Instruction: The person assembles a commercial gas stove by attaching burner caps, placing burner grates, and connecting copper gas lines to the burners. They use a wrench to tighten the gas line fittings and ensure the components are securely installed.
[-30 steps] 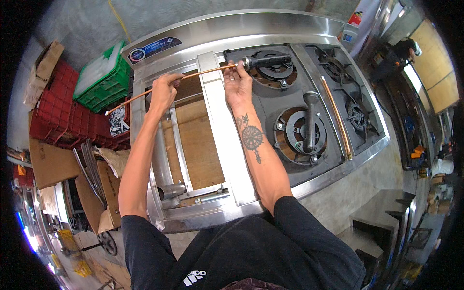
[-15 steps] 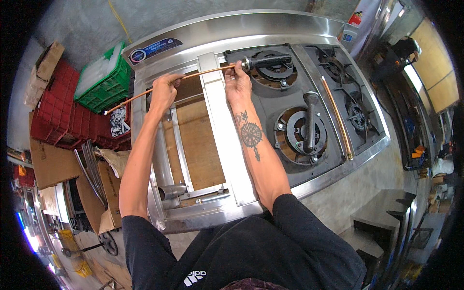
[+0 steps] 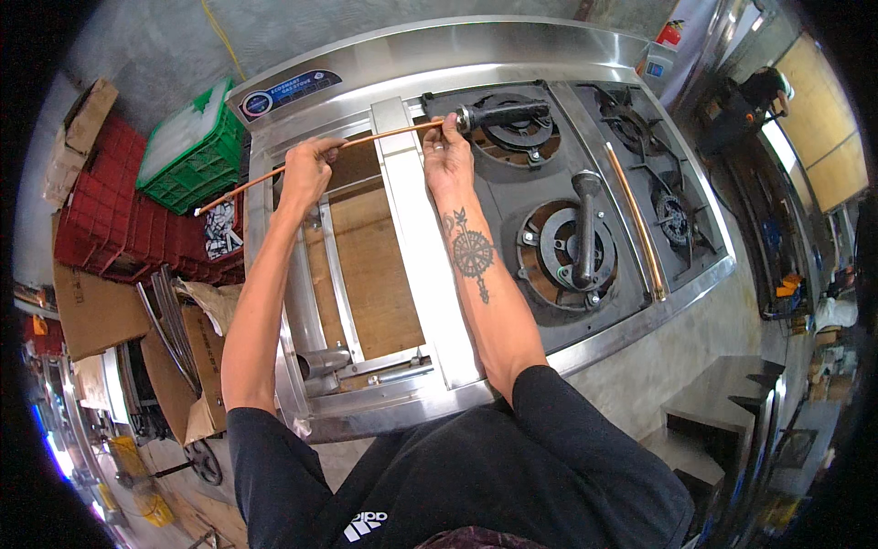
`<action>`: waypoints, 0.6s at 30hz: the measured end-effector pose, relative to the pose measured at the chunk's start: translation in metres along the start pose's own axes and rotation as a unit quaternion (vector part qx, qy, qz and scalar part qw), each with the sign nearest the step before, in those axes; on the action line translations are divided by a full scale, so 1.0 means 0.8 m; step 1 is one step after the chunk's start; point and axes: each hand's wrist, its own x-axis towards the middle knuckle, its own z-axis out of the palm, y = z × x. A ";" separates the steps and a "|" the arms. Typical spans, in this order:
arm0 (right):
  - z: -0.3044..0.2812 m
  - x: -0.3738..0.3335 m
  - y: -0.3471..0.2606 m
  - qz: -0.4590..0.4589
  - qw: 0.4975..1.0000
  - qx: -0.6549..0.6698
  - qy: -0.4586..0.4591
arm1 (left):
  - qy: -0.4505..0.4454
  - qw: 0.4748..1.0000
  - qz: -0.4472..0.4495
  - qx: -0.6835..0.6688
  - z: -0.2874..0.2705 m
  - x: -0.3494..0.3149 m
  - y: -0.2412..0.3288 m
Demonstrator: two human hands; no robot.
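A thin copper tube slants across the open left bay of a stainless steel gas stove. My left hand is closed around its middle, and a whitish tip shows at the far left end. Near the right end, my right hand pinches the tube where it meets the fitting of a black burner pipe. The fingertips partly hide that joint. This pipe belongs to the rear ring burner. Closer to me, a second black burner pipe lies over the front ring burner.
Another copper tube lies along the stovetop beside the right-hand grates. A green crate and red crates stand left of the stove, above cardboard boxes. A person is at the far right.
Both hands keep their holds on the copper tube, with almost no movement. The view has shifted slightly, and the person at the far right has moved a little.
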 end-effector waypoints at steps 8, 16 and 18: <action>-0.008 -0.005 0.005 -0.004 0.997 0.027 -0.066 | 0.006 1.000 0.008 0.013 -0.002 -0.005 0.005; -0.005 0.002 0.004 -0.004 0.999 0.005 -0.035 | 0.013 1.000 0.008 0.000 0.001 -0.007 0.003; -0.006 -0.003 0.004 -0.003 0.997 0.024 -0.068 | 0.013 1.000 0.009 -0.003 0.001 -0.007 0.002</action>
